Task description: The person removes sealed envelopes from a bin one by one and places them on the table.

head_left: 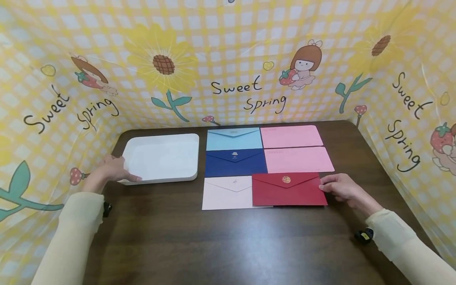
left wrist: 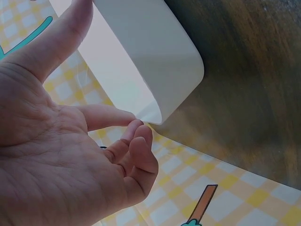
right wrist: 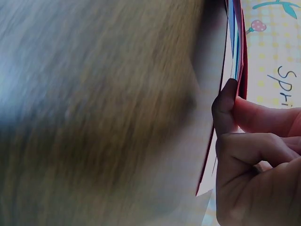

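Observation:
My right hand pinches the right edge of a red envelope with a gold emblem on its flap. In the right wrist view this envelope appears edge-on between thumb and finger. It overlaps the right end of a pale pink envelope. At the left, my left hand touches the near-left corner of a white shallow tray. The left wrist view shows the thumb and index finger fairly straight along the tray, other fingers loosely bent.
Behind the red envelope lie two pink envelopes, one above the other. A dark blue envelope and a light blue envelope lie left of them. All rest on a brown wooden table, with a checked yellow cloth hanging around it.

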Motion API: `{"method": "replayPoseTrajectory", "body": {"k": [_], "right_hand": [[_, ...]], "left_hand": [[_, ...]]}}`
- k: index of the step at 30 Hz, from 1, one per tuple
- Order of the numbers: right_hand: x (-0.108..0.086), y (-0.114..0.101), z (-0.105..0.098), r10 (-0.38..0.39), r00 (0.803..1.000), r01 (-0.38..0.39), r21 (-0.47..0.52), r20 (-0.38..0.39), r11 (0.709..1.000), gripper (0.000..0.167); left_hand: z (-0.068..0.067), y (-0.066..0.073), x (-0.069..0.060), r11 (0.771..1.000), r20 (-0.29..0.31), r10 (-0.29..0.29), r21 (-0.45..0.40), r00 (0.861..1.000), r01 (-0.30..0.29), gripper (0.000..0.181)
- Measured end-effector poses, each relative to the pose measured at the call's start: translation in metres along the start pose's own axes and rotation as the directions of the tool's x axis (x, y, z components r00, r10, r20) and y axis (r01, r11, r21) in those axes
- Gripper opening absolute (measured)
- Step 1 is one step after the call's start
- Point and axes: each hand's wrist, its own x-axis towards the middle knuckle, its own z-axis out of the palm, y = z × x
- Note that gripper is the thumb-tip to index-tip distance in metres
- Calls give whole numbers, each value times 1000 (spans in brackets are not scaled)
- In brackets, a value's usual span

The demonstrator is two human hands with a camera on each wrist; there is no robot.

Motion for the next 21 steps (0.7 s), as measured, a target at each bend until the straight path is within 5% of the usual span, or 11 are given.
{"method": "replayPoseTrajectory", "body": {"k": [5,14,21], "right_hand": [[-1,3,-7,29,1000,-29,-13,-7,999,38],[0,13,-19,70,997,-71,-32,-28,997,43],[-3,17,-28,89,995,-91,-40,-44,995,46]], "left_hand": [[7,-11,11,1000,-20,15,9,1000,-15,143],[-7,12,-12,1000,6,6,9,1000,-7,121],[-8,12,-15,1000,9,-1,3,1000,1,119]]}}
